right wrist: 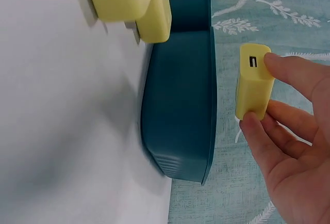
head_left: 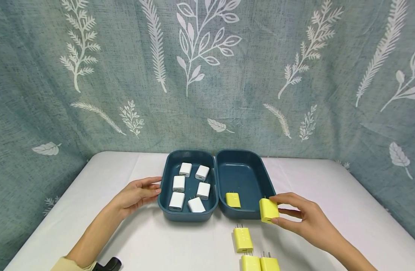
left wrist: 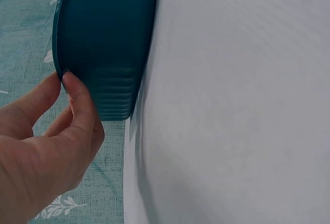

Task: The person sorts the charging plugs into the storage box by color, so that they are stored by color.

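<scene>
White tabletop (head_left: 180, 244), toward near edge: three yellow plastic plug adapters (head_left: 243, 240), seemingly outstanding. Right hand (head_left: 300, 212): thumb and fingers pinch a fourth adapter (head_left: 269, 210), raised at near right corner of right blue plastic tray (head_left: 239, 175), whose wall intervenes. One yellow adapter (head_left: 232, 200) inside, placed. Left hand (head_left: 136, 195): fingertips pinch left rim of left blue plastic tray (head_left: 190, 216). Six white plastic adapters (head_left: 176, 201) inside, apparently complete. Rear: green leaf-print fabric curtain (head_left: 194, 113).

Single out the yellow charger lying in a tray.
The yellow USB charger at the near-left of the right-hand blue tray; the right hand holds another charger, and three others lie on the tablecloth.
</scene>
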